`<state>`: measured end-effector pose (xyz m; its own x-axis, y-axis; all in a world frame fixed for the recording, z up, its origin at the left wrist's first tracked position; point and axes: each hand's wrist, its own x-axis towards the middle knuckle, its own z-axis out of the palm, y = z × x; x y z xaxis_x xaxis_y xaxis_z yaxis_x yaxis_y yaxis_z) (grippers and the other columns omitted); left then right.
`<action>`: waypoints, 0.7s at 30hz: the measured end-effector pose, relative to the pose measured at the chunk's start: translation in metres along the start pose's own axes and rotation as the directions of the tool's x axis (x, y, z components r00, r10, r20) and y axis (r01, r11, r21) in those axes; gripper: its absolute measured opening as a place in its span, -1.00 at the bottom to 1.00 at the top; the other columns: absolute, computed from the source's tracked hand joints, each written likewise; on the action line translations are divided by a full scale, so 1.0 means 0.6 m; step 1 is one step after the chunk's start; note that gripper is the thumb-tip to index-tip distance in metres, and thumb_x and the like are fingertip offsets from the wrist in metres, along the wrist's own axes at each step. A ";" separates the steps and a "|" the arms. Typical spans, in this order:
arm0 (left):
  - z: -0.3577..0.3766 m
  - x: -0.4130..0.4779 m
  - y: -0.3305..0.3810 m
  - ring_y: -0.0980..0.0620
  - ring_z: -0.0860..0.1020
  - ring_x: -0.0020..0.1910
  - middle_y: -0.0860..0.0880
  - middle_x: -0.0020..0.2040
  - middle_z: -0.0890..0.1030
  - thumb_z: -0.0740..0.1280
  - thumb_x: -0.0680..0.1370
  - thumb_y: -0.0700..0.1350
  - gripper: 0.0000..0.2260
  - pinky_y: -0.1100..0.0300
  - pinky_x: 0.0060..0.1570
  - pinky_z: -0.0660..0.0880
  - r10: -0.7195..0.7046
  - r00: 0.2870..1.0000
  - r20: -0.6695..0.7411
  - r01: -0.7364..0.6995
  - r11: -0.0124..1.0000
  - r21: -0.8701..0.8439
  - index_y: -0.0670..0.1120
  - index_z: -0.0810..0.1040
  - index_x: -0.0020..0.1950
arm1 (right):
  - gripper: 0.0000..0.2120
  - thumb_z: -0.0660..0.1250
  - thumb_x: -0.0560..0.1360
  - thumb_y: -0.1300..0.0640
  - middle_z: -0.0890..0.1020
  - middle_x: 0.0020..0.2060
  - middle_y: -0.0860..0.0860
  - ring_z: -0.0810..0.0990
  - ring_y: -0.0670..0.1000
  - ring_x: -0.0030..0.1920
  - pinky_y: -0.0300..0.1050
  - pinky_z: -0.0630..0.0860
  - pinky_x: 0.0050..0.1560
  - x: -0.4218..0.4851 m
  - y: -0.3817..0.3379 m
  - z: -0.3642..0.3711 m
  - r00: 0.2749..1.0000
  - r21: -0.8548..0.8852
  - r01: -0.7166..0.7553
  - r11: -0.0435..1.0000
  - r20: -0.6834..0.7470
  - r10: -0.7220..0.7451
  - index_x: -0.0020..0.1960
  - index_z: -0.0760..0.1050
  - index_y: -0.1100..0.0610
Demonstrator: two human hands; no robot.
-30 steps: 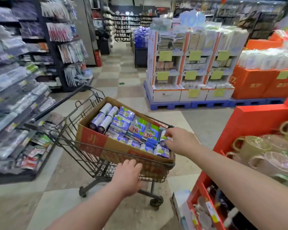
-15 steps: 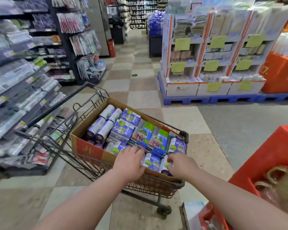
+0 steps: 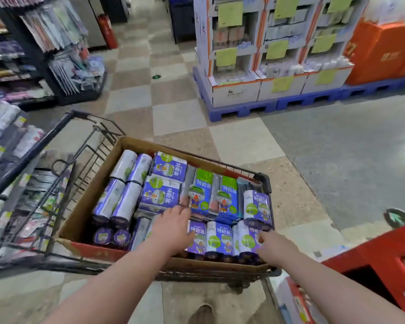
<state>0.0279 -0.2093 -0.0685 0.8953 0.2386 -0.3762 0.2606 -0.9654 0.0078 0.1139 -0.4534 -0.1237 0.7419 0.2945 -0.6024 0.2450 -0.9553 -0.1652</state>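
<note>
A brown cardboard box (image 3: pixel 96 183) sits in a dark wire shopping cart (image 3: pixel 63 169) and is packed with several purple and green rolled packs (image 3: pixel 124 199). My left hand (image 3: pixel 171 228) reaches into the box with fingers stretched over the flat packs near the middle. My right hand (image 3: pixel 275 247) is at the box's near right corner, its fingers touching the purple rolls (image 3: pixel 248 239) there. Whether those fingers curl round a roll is hidden by the back of the hand.
Dark shelves (image 3: pixel 7 146) of hanging goods line the left. A white display stack (image 3: pixel 267 50) on blue pallets (image 3: pixel 243 108) stands ahead, orange boxes (image 3: pixel 384 50) beside it. A red display bin (image 3: pixel 384 258) is close on my right. Checkered floor (image 3: pixel 173 94) runs ahead.
The view has tilted down and come closer to the cart. My left hand has moved from the box's near edge further in over the packs. My right hand stays at the right corner rolls.
</note>
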 end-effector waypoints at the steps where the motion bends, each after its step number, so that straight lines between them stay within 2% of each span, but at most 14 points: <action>1: 0.011 0.015 -0.016 -0.11 0.33 0.37 -0.06 0.40 0.34 0.23 0.54 0.13 -0.49 0.00 0.28 0.33 -0.012 0.999 0.035 0.012 1.000 -0.005 -0.03 0.27 0.43 | -0.66 0.22 0.52 -0.01 0.50 0.23 0.08 0.51 0.14 0.23 -0.09 0.45 0.14 0.015 0.000 0.009 0.999 0.021 -0.028 0.999 0.018 0.028 0.26 0.43 0.08; 5: 0.053 0.068 -0.068 -0.11 0.34 0.36 -0.07 0.38 0.34 0.24 0.53 0.12 -0.50 0.00 0.28 0.37 -0.074 0.985 0.158 0.078 0.997 -0.020 -0.06 0.29 0.40 | -0.61 0.23 0.52 0.03 0.49 0.23 0.19 0.48 0.17 0.25 -0.11 0.42 0.15 0.066 0.000 0.041 0.991 0.129 -0.122 0.984 0.078 0.112 0.29 0.39 0.19; 9: 0.076 0.104 -0.094 -0.15 0.40 0.32 -0.10 0.34 0.36 0.25 0.54 0.14 -0.52 0.02 0.24 0.36 -0.145 0.955 0.258 0.154 0.988 -0.013 -0.09 0.30 0.35 | -0.55 0.20 0.58 -0.04 0.50 0.29 0.18 0.46 0.16 0.30 -0.12 0.40 0.18 0.102 -0.001 0.067 0.970 0.230 -0.215 0.949 0.163 0.180 0.37 0.36 0.18; 12: 0.095 0.120 -0.117 -0.15 0.40 0.34 -0.11 0.37 0.33 0.31 0.51 0.14 -0.44 -0.01 0.25 0.41 -0.240 0.909 0.341 0.288 0.952 -0.099 -0.12 0.27 0.38 | -0.45 0.19 0.58 -0.13 0.47 0.33 0.18 0.45 0.18 0.32 -0.09 0.39 0.22 0.118 -0.009 0.088 0.943 0.291 -0.317 0.903 0.198 0.268 0.44 0.28 0.16; 15: 0.116 0.129 -0.138 -0.16 0.42 0.34 -0.17 0.38 0.36 0.36 0.46 0.19 -0.31 0.01 0.28 0.41 -0.325 0.850 0.414 0.436 0.876 -0.207 -0.17 0.23 0.42 | -0.31 0.14 0.54 -0.28 0.38 0.38 0.20 0.36 0.19 0.39 -0.05 0.30 0.34 0.131 -0.022 0.093 0.890 0.277 -0.452 0.848 0.210 0.406 0.46 0.24 0.20; 18: 0.126 0.131 -0.147 -0.14 0.44 0.32 -0.18 0.37 0.41 0.42 0.43 0.17 -0.23 0.10 0.24 0.42 -0.372 0.801 0.470 0.539 0.788 -0.297 -0.23 0.22 0.44 | -0.45 0.19 0.53 -0.26 0.44 0.36 0.18 0.40 0.15 0.37 -0.07 0.33 0.35 0.140 -0.049 0.082 0.855 0.398 -0.517 0.758 0.295 0.427 0.25 0.48 0.18; 19: 0.129 0.131 -0.149 -0.14 0.43 0.33 -0.18 0.38 0.39 0.44 0.42 0.17 -0.21 0.11 0.23 0.41 -0.382 0.793 0.475 0.553 0.778 -0.297 -0.25 0.21 0.44 | -0.45 0.21 0.53 -0.24 0.45 0.36 0.19 0.41 0.15 0.37 -0.06 0.32 0.36 0.140 -0.059 0.083 0.852 0.450 -0.521 0.725 0.327 0.409 0.27 0.47 0.19; 21: 0.133 0.132 -0.152 -0.15 0.41 0.35 -0.20 0.40 0.37 0.46 0.41 0.16 -0.19 0.11 0.23 0.40 -0.389 0.787 0.479 0.562 0.772 -0.296 -0.25 0.20 0.44 | -0.25 0.35 0.42 -0.26 0.47 0.32 0.22 0.45 0.17 0.33 0.00 0.37 0.34 0.151 -0.067 0.101 0.826 0.561 -0.562 0.608 0.344 0.446 0.36 0.33 0.27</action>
<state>0.0465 -0.1104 -0.1728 0.4306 0.5128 -0.7427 0.8112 -0.5807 0.0695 0.1332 -0.3896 -0.2186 0.5079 -0.1914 -0.8399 -0.6175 -0.7607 -0.2001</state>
